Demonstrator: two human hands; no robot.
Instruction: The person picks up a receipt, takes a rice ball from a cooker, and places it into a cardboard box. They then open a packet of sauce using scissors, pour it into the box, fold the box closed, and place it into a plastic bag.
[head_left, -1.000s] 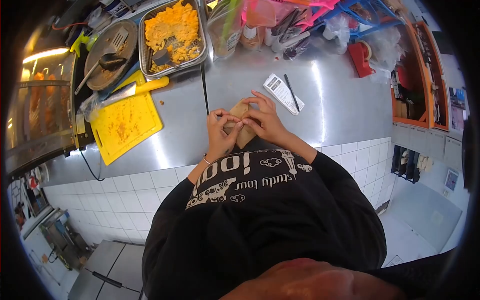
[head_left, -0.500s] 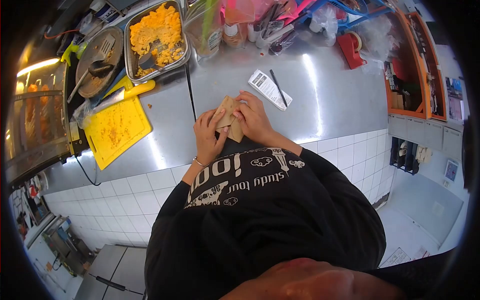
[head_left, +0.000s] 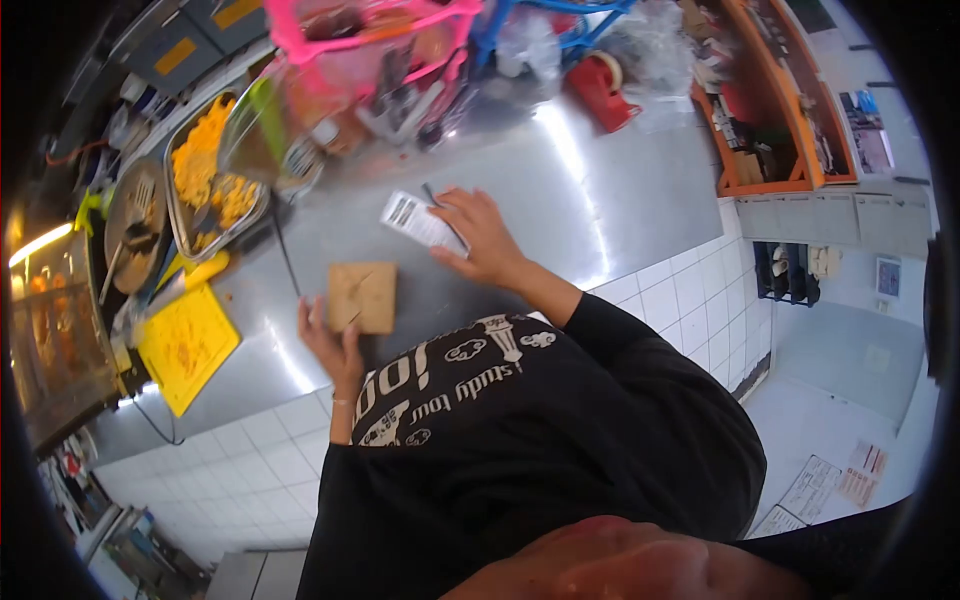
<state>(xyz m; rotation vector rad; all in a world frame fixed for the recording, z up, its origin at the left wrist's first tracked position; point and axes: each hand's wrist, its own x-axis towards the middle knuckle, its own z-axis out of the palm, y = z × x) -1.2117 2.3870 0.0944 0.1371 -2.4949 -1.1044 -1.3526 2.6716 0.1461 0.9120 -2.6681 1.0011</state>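
Note:
A square folded brown paper packet [head_left: 363,297] lies on the steel counter in front of me, its folded flaps facing up. At its near left corner is my left hand [head_left: 332,345], with fingers apart and the thumb right at the packet's edge. My right hand [head_left: 482,240] is stretched over a printed white paper pad [head_left: 420,222], fingers spread, covering part of it. Just past those fingers the end of a black pen [head_left: 429,192] shows; the rest is hidden under the hand.
To the left are a yellow cutting board [head_left: 188,350], a yellow-handled knife [head_left: 205,272], a metal tray of orange-yellow crumbly food [head_left: 205,150] and a round pan [head_left: 130,230]. Pink basket [head_left: 370,30], blue rack [head_left: 550,25] and red tape dispenser [head_left: 603,92] line the back.
Both hands have let go of the brown packet, which now lies flat on the counter. My right hand has moved over to the pad and pen. The view has shifted to the right.

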